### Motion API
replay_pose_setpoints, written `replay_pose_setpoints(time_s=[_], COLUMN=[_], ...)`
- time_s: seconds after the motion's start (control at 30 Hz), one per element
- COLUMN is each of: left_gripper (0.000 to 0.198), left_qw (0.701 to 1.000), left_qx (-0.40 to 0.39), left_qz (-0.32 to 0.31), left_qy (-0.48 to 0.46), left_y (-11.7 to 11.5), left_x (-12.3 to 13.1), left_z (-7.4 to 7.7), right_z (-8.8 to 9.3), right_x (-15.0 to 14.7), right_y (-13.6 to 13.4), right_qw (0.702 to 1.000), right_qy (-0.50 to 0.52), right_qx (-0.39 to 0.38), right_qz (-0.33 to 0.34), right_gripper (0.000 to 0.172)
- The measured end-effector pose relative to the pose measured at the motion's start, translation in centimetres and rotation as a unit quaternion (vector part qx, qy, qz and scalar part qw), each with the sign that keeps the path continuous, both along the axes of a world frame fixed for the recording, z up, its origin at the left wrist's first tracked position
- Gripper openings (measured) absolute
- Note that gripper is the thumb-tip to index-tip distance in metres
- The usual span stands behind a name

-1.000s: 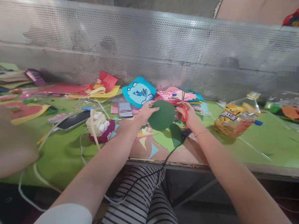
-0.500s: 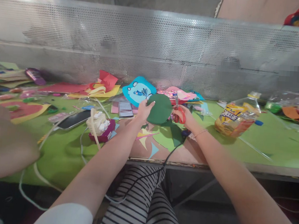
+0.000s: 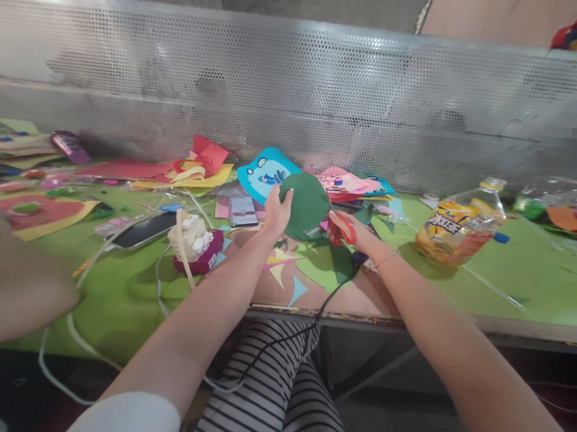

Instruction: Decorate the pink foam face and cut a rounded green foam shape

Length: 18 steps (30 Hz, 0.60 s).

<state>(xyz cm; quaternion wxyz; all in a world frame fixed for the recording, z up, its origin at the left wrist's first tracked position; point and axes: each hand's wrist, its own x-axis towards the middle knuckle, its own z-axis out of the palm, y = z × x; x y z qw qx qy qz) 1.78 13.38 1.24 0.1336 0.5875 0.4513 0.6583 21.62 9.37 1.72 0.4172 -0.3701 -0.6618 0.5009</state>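
Note:
A round dark green piece of paper (image 3: 305, 206) is pinched at its left edge by my left hand (image 3: 277, 212), thumb on the front face. My right hand (image 3: 350, 232) is closed around red-handled scissors (image 3: 343, 231), whose blades meet the right edge of the green paper. Part of the blades is hidden. Below the paper lie scraps: a light green piece (image 3: 317, 265), a yellow pointed offcut (image 3: 278, 274) and a light blue triangle (image 3: 297, 290). Behind it stands a blue paper cut-out with drawings (image 3: 258, 172).
At right is a clear plastic bottle with a yellow label (image 3: 447, 228). Left of my arm are a cream-and-magenta object (image 3: 197, 245), a phone (image 3: 148, 230) and a white cable (image 3: 76, 336). Another person's arm (image 3: 13, 287) rests at far left. A perforated metal panel (image 3: 298, 90) backs the table.
The green disc has turned and shifted slightly up and left. The scissors have come down from an upright position to its right edge, where a small dark green piece now shows behind.

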Motion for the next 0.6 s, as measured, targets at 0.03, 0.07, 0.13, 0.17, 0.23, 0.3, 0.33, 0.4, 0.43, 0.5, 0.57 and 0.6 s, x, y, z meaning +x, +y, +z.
replay_pose_setpoints(time_s=[0.03, 0.07, 0.13, 0.17, 0.23, 0.3, 0.33, 0.4, 0.43, 0.5, 0.57, 0.6], left_gripper=[0.019, 0.019, 0.019, 0.02, 0.021, 0.022, 0.023, 0.023, 0.024, 0.024, 0.023, 0.023], left_qw=[1.0, 1.0, 1.0, 1.0, 1.0, 0.999, 0.999, 0.999, 0.999, 0.999, 0.999, 0.999], left_qx=[-0.001, -0.004, -0.011, -0.013, -0.011, -0.006, -0.005, -0.007, -0.009, -0.015, -0.021, -0.023], left_qz=[0.004, 0.006, 0.005, 0.005, 0.005, 0.011, 0.014, 0.019, 0.02, 0.019, 0.018, 0.019], left_qy=[-0.003, -0.008, -0.017, -0.021, -0.028, -0.038, -0.041, -0.043, -0.042, -0.041, -0.041, -0.042], left_y=[-0.1, -0.3, -0.5, -0.5, -0.6, -0.7, -0.8, -0.9, -0.9, -1.1, -1.1, -1.1], left_x=[0.0, 0.0, 0.1, 0.1, 0.1, 0.2, 0.2, 0.2, 0.3, 0.3, 0.3, 0.3], left_z=[0.1, 0.2, 0.4, 0.4, 0.5, 0.5, 0.5, 0.5, 0.6, 0.6, 0.6, 0.6], right_z=[0.1, 0.1, 0.1, 0.0, -0.2, -0.6, -0.8, -1.1, -1.2, -1.3, -1.4, -1.4], right_x=[-0.1, -0.1, -0.2, -0.2, -0.2, -0.1, -0.1, -0.1, -0.1, -0.2, -0.2, -0.3], right_y=[-0.1, -0.2, -0.3, -0.2, 0.0, 0.4, 0.6, 0.9, 1.0, 1.2, 1.2, 1.2], right_qw=[1.0, 1.0, 1.0, 1.0, 1.0, 1.0, 0.999, 0.999, 0.999, 0.998, 0.998, 0.998], right_qy=[0.001, 0.003, 0.01, 0.011, 0.014, 0.021, 0.027, 0.04, 0.046, 0.054, 0.058, 0.058], right_qx=[-0.002, -0.006, -0.009, -0.009, -0.003, 0.004, 0.005, 0.002, -0.001, -0.009, -0.015, -0.017], right_qz=[0.002, 0.003, 0.004, 0.005, 0.008, 0.016, 0.02, 0.023, 0.023, 0.024, 0.025, 0.026], right_gripper=[0.045, 0.045, 0.044, 0.044, 0.043, 0.041, 0.04, 0.038, 0.037, 0.036, 0.035, 0.036])
